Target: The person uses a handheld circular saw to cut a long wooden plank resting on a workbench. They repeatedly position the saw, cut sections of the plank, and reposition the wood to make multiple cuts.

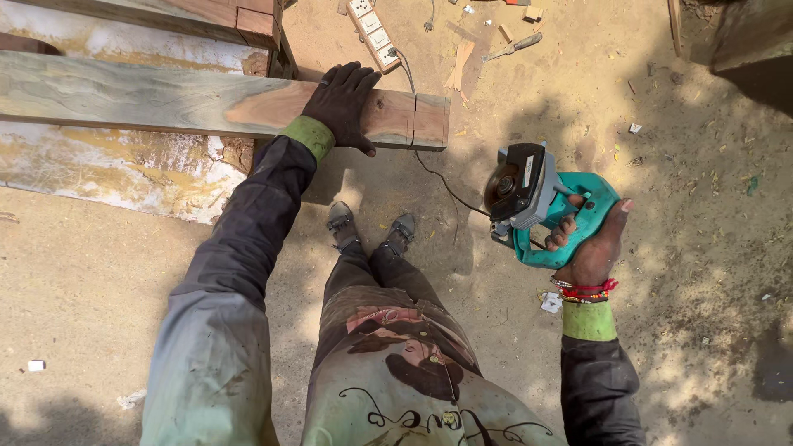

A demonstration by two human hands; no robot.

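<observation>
The wooden plank (165, 101) lies across a paint-stained slab (107, 169); a saw cut shows near its end. The left hand (345, 103) rests flat on it, fingers spread. The right hand (591, 244) grips the teal circular saw (541, 202) clear of the plank, above sandy ground (694, 206)

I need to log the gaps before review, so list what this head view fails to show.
- Saw blade: hidden by the guard of the teal power saw in the right hand.
- Plank under the left hand: its far end is cut off by the left edge.
- Power strip: top cut off by the frame.
</observation>
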